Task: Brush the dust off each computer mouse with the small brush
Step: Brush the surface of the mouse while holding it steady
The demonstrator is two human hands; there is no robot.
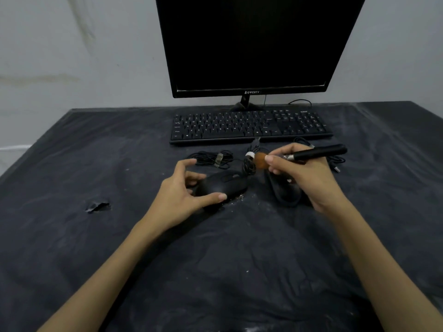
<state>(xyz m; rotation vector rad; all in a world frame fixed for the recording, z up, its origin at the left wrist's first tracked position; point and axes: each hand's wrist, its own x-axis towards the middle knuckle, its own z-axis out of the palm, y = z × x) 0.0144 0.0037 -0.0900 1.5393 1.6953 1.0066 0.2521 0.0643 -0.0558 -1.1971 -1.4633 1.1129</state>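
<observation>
Two black wired mice lie on the dark cloth in front of the keyboard. My left hand (185, 194) grips the left mouse (221, 185), thumb on its near side and fingers curled round its far side. A little pale dust lies beside that mouse. The right mouse (284, 191) is partly hidden under my right hand (304, 177). That hand holds a small brush (314, 152) by its black handle, its orange bristles pointing left and raised in the air between the two mice. The bristles look blurred.
A black keyboard (250, 127) sits behind the mice, below a dark monitor (249, 44). Coiled mouse cables (213, 158) lie between keyboard and mice. The cloth (119, 236) is wrinkled, with a small tear (97, 206) at the left.
</observation>
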